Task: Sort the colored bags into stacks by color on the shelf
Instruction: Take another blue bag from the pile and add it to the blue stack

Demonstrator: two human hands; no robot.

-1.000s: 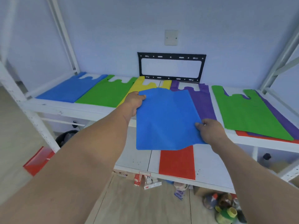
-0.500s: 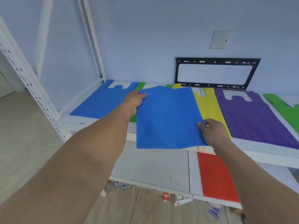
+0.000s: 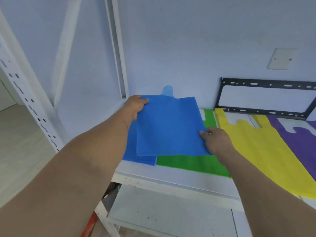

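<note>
Two blue bags (image 3: 169,127), one green (image 3: 191,163), yellow (image 3: 266,151), apparently one purple (image 3: 297,139).

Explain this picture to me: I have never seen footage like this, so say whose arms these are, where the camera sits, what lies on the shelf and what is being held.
There is no machine here. The picture comes from a camera worn on a person's head, looking forward and down, so the two bare arms reaching in are the wearer's own.

The left hand grips the far left corner of a blue bag, and the right hand pinches its right edge. Together they hold it flat above the white shelf.

On the shelf lie flat bags side by side: another blue bag under the held one, then a green bag, a yellow bag and a purple bag. A black metal frame leans against the wall behind them. The held bag partly overlaps the green one.
</note>
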